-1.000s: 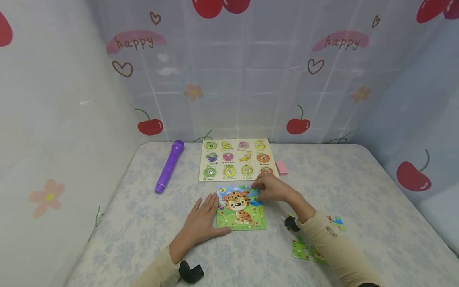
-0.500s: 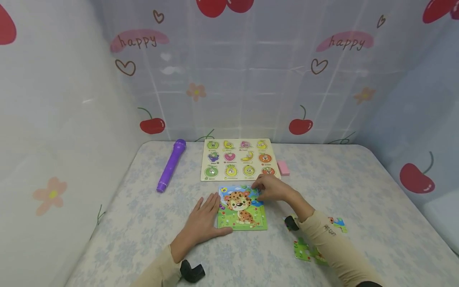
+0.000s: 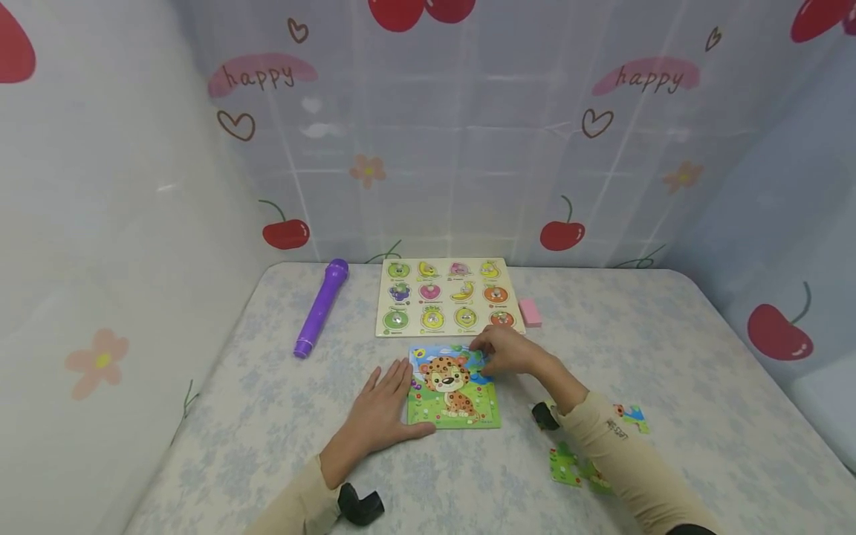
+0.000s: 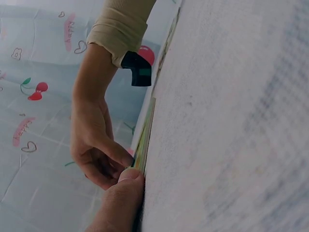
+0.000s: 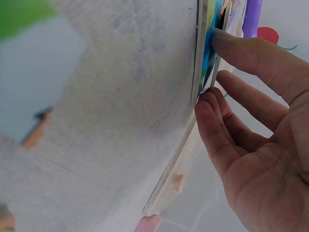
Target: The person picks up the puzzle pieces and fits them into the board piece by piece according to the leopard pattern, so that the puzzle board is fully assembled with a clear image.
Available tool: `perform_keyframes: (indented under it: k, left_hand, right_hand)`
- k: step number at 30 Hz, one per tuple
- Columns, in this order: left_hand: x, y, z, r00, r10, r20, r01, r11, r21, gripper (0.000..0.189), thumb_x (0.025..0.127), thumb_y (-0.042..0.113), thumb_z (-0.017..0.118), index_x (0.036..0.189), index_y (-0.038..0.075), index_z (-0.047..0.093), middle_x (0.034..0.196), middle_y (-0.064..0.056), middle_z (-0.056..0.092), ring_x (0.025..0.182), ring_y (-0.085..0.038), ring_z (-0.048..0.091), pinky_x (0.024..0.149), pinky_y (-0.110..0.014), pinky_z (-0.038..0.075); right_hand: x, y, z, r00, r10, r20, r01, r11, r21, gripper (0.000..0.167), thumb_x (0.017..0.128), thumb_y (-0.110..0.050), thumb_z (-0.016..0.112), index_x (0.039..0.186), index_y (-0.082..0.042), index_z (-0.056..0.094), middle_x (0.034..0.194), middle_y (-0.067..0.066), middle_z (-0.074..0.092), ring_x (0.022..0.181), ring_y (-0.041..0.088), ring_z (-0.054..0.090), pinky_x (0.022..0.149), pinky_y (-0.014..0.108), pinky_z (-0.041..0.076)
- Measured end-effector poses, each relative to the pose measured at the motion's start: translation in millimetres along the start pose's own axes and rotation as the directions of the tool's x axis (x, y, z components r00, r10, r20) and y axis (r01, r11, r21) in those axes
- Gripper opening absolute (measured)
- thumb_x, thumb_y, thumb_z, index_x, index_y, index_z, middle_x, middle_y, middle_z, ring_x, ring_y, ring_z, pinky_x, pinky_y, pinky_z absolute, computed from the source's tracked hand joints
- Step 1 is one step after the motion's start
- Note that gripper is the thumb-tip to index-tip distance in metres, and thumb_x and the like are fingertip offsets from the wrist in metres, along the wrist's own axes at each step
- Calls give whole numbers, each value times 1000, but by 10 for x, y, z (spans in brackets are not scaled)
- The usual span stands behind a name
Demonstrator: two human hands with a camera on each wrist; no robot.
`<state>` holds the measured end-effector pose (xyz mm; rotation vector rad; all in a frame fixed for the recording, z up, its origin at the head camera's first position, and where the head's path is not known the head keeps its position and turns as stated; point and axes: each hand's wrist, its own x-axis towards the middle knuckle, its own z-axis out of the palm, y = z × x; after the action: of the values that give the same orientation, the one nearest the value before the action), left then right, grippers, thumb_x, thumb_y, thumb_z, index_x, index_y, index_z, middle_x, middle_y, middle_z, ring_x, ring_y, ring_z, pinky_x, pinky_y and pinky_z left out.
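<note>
A: Where does your leopard puzzle (image 3: 443, 401) sit?

B: Flat on the patterned tablecloth (image 3: 428, 483) in front of you, between your two hands.

A: And your left hand (image 3: 378, 412)?

B: It lies spread at the puzzle's left side, grasping nothing. Your fingers are straight, their tips at the left edge, and your thumb reaches along the near edge. From your left wrist, the thumb tip shows against the board's side.

A: What of your right hand (image 3: 511, 351)?

B: You have it at the puzzle's far right corner, fingers bent, pinching a puzzle piece (image 5: 214, 77) between thumb and fingertips. Seen from your right wrist, that piece stands tilted at the corner; your hand hides most of its face.

A: Anything else around the puzzle?

B: To its right and nearer you, loose pieces (image 3: 564, 467) lie partly hidden by your right sleeve (image 3: 622, 449). Just beyond it is your fruit board (image 3: 449, 318); beyond and to its right, a pink block (image 3: 530, 313); beyond and to its left, a purple microphone (image 3: 322, 308).
</note>
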<state>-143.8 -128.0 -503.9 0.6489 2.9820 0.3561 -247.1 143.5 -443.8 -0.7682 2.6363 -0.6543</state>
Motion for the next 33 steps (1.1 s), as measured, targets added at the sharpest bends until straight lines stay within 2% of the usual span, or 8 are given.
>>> perform_keyframes:
  k: [8, 18, 26, 33]
  left_hand:
    - [-6, -8, 9, 1000, -2, 0, 2, 1000, 4, 115, 78, 87, 40, 156, 6, 14, 164, -9, 14, 153, -23, 12, 123, -51, 11]
    - [-12, 5, 32, 1000, -6, 7, 6, 1000, 2, 115, 79, 88, 37, 156, 5, 15, 164, -8, 14, 153, -22, 13, 123, -50, 12]
    - [-7, 4, 35, 1000, -4, -6, 4, 1000, 17, 115, 78, 88, 37, 156, 5, 16, 164, -9, 15, 152, -23, 15, 123, -50, 13]
    - [1, -10, 24, 1000, 1, -13, -1, 1000, 23, 116, 78, 88, 36, 156, 6, 15, 164, -9, 14, 152, -23, 14, 123, -50, 13]
  right_hand:
    - [20, -26, 22, 1000, -25, -4, 25, 999, -42, 41, 74, -9, 81, 113, -2, 71, 96, 6, 64, 85, 14, 57, 75, 30, 52]
    - [6, -54, 66, 999, 45, 3, -45, 999, -2, 40, 79, -13, 78, 116, -4, 69, 105, 5, 66, 93, 17, 61, 84, 35, 54]
    - [-31, -8, 53, 999, -34, -32, 34, 999, 8, 28, 79, -11, 78, 105, -4, 71, 97, 6, 65, 85, 15, 58, 76, 30, 52]
    - [-19, -20, 27, 999, -13, -35, 15, 999, 44, 26, 80, -10, 78, 104, -4, 71, 97, 6, 67, 87, 17, 60, 78, 33, 54]
